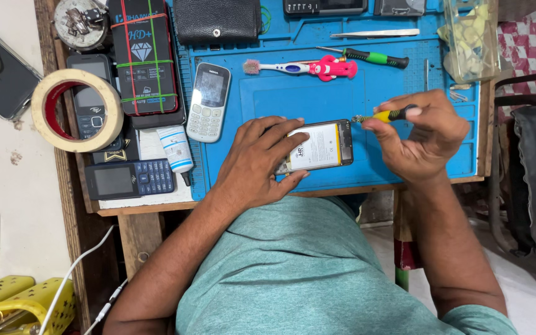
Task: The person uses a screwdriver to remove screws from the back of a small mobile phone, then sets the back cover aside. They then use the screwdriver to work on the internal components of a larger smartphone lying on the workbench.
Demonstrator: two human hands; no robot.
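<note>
- Left hand [257, 158] is laid flat over the opened phone [317, 147], fingers spread across its left half and thumb side hooked under the near edge, so it's pinning the phone down on the blue mat [268, 99] more than gripping it.
- Phone sits near the front edge of the mat, back cover off, with the white battery [315, 147] showing.
- Right hand [422, 133] is pinched shut around a small yellow-handled screwdriver [387, 115], fingertips rolled around the handle. The tip is at the phone's top right corner; can't tell if it's properly seated in a screw.
- Stuff around: a pink toothbrush [308, 67] and a green screwdriver [367, 58] further back on the mat, tweezers [376, 33] above those, a grey keypad phone [209, 102] at the mat's left edge, a tape roll [77, 110] off to the left, and a glue bottle [176, 151] beside it.
- What could go wrong, imo: the driver comes in at a low slant, so if it isn't square in the screw head it could cam out and chew the head up.
- A slip from that corner heads straight toward the battery, which is touching distance from the tip. Poking that would be bad.
- The phone is close to the mat's front edge, so a hard push could skid it toward the lap if the left palm eases off.
- Tiny screws could roll away, no tray visible right beside the phone.
</note>
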